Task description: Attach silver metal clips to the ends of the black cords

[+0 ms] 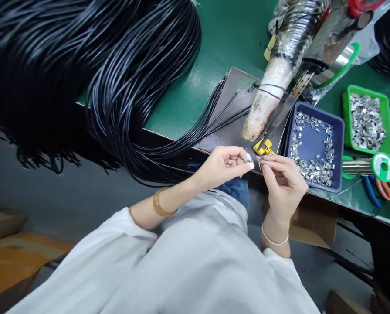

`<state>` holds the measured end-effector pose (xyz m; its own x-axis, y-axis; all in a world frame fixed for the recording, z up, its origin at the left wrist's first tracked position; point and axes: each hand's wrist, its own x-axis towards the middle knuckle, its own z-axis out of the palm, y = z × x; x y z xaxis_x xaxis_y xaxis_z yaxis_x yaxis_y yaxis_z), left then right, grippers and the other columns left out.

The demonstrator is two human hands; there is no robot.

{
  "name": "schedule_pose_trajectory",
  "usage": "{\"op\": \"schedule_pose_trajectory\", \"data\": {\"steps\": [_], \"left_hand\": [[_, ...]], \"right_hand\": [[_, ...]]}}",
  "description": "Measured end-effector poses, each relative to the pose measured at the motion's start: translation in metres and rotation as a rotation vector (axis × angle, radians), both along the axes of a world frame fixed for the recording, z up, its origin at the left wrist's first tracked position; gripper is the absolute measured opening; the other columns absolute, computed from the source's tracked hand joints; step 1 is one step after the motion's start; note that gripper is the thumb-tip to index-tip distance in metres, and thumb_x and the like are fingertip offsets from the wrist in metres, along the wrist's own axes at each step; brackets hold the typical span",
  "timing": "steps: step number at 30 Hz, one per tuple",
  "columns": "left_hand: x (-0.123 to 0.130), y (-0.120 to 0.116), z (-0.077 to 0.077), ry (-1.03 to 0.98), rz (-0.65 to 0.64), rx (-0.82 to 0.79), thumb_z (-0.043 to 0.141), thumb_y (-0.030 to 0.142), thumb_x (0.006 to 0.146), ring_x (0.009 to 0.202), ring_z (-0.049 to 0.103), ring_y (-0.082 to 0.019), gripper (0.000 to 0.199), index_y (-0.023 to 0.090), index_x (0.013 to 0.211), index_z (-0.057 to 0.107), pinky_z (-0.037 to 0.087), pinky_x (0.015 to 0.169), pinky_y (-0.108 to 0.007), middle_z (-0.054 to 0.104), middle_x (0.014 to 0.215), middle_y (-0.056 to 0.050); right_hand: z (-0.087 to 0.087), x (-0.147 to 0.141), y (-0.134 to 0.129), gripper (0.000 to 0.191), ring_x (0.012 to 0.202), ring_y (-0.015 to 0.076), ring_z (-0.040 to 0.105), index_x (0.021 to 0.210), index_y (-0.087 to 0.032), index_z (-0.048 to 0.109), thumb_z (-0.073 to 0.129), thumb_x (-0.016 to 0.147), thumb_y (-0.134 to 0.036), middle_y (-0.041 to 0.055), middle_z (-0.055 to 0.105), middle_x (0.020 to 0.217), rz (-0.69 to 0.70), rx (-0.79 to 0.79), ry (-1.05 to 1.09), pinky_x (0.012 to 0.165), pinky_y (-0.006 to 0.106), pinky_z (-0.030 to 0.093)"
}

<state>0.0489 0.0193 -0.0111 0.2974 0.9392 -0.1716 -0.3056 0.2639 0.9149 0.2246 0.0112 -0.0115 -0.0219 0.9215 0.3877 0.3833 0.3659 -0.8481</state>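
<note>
My left hand [225,165] is closed in a pinch near the table's front edge, with white wrapping on its fingertips; what it grips is too small to name. Close to its right, my right hand [281,176] pinches something thin by the fingertips, perhaps a wire end. Just beyond the fingers lies a yellow block [264,147] on a dark board [229,102]. Black cables [195,141] run across the board's left part. To the right of my right hand, a blue tray [337,144] holds small metal pieces.
A large bundle of black cables [142,69] covers the left of the green table [227,35]. A plastic-wrapped duct [273,78] hangs over the board. At right are a green tray [347,117] of metal pieces, a solder spool [383,167] and orange-handled pliers [382,188].
</note>
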Motion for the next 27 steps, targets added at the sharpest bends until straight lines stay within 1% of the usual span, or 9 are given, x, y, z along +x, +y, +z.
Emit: {"op": "schedule_pose_trajectory", "data": {"steps": [4, 9, 11, 14, 16, 18, 23, 25, 27], "left_hand": [[0.002, -0.001, -0.004, 0.033, 0.006, 0.079, 0.074, 0.024, 0.08, 0.056, 0.049, -0.005, 0.016, 0.01, 0.086, 0.068, 0.04, 0.053, -0.017, 0.058, 0.064, 0.002], [0.005, -0.004, -0.007, 0.115, 0.038, 0.165, 0.073, 0.026, 0.083, 0.074, 0.061, -0.01, 0.017, 0.01, 0.089, 0.072, 0.05, 0.07, -0.02, 0.07, 0.085, -0.005], [0.007, -0.007, -0.006, 0.209, 0.056, 0.224, 0.07, 0.027, 0.086, 0.07, 0.059, -0.01, 0.017, 0.01, 0.086, 0.072, 0.048, 0.066, -0.019, 0.069, 0.079, -0.004], [0.007, -0.011, -0.004, 0.238, -0.007, 0.223, 0.063, 0.028, 0.091, 0.056, 0.05, -0.007, 0.021, 0.01, 0.083, 0.068, 0.04, 0.055, -0.018, 0.058, 0.062, 0.001], [0.006, -0.011, -0.003, 0.175, -0.051, 0.166, 0.06, 0.03, 0.093, 0.052, 0.047, -0.006, 0.023, 0.01, 0.081, 0.064, 0.039, 0.053, -0.018, 0.054, 0.058, 0.002], [0.004, -0.011, -0.003, 0.11, -0.054, 0.127, 0.061, 0.031, 0.093, 0.051, 0.048, -0.006, 0.023, 0.011, 0.082, 0.062, 0.04, 0.053, -0.018, 0.055, 0.057, 0.002], [0.002, -0.009, -0.006, 0.02, 0.025, 0.095, 0.069, 0.031, 0.089, 0.05, 0.045, -0.004, 0.022, 0.01, 0.093, 0.068, 0.035, 0.049, -0.016, 0.054, 0.059, 0.004], [0.004, -0.008, -0.007, 0.045, 0.061, 0.107, 0.071, 0.031, 0.086, 0.053, 0.044, -0.004, 0.022, 0.01, 0.09, 0.071, 0.034, 0.049, -0.016, 0.057, 0.063, 0.002], [0.005, -0.008, -0.007, 0.072, 0.086, 0.133, 0.072, 0.03, 0.085, 0.058, 0.05, -0.006, 0.021, 0.01, 0.089, 0.074, 0.039, 0.054, -0.017, 0.063, 0.069, 0.0]], "right_hand": [[-0.005, 0.002, 0.004, 0.008, 0.092, 0.016, 0.072, 0.092, -0.025, 0.075, 0.071, 0.086, -0.02, 0.0028, 0.072, 0.101, 0.075, -0.08, 0.076, 0.075, 0.03, 0.063], [-0.004, 0.002, 0.004, 0.009, 0.092, 0.0155, 0.072, 0.09, -0.023, 0.073, 0.07, 0.087, -0.016, 0.0023, 0.071, 0.103, 0.118, -0.103, 0.145, 0.08, 0.03, 0.063], [-0.004, -0.001, 0.002, 0.008, 0.092, 0.0164, 0.073, 0.089, -0.022, 0.072, 0.069, 0.087, -0.016, 0.0027, 0.07, 0.103, 0.11, -0.092, 0.131, 0.081, 0.032, 0.063], [-0.005, -0.006, -0.001, 0.009, 0.094, 0.0179, 0.072, 0.088, -0.022, 0.07, 0.069, 0.086, -0.013, 0.0026, 0.071, 0.102, 0.046, 0.061, 0.019, 0.084, 0.036, 0.063], [-0.007, -0.009, -0.003, 0.014, 0.096, 0.0184, 0.072, 0.09, -0.023, 0.07, 0.071, 0.083, -0.011, 0.0027, 0.072, 0.105, -0.025, 0.234, -0.124, 0.085, 0.036, 0.063], [-0.009, -0.009, -0.004, 0.019, 0.097, 0.0183, 0.072, 0.094, -0.024, 0.071, 0.072, 0.082, -0.01, 0.0028, 0.072, 0.109, -0.082, 0.351, -0.226, 0.084, 0.035, 0.063], [-0.004, -0.005, -0.001, 0.016, 0.093, 0.0194, 0.073, 0.1, -0.022, 0.07, 0.061, 0.091, -0.011, 0.0033, 0.074, 0.099, -0.137, 0.309, -0.129, 0.083, 0.039, 0.061], [-0.001, -0.005, -0.002, 0.015, 0.09, 0.0195, 0.073, 0.099, -0.021, 0.069, 0.062, 0.09, -0.01, 0.0034, 0.074, 0.097, -0.124, 0.316, -0.089, 0.079, 0.039, 0.062], [0.001, -0.007, -0.003, 0.017, 0.087, 0.0182, 0.074, 0.096, -0.021, 0.068, 0.069, 0.085, -0.008, 0.0024, 0.075, 0.097, -0.098, 0.363, -0.085, 0.076, 0.036, 0.062]]}}
